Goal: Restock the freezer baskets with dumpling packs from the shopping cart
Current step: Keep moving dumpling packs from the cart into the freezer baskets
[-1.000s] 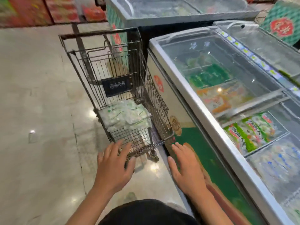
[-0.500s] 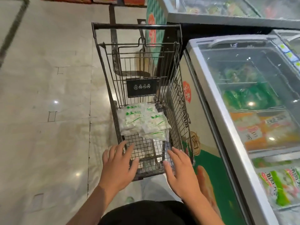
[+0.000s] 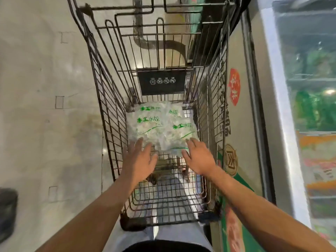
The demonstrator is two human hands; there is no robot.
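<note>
Several clear dumpling packs [image 3: 160, 126] with green lettering lie stacked at the bottom of a dark wire shopping cart [image 3: 109, 106]. Both my arms reach down into the cart. My left hand [image 3: 140, 160] is spread with straight fingers, its fingertips at the near left edge of the packs. My right hand [image 3: 199, 157] is spread too, fingertips at the near right edge of the top pack. Neither hand holds anything. The chest freezer [image 3: 272, 88] with its glass lid stands directly right of the cart; coloured packs show dimly through the glass.
The freezer's side panel [image 3: 236, 99] with red and green print stands close against the cart's right wall. Pale tiled floor [image 3: 45, 106] stretches to the left. A dark object [image 3: 7, 211] sits at the left edge of the floor.
I have leaned over the cart and both hands have gone from above its near rim down inside, reaching the near edge of the dumpling packs.
</note>
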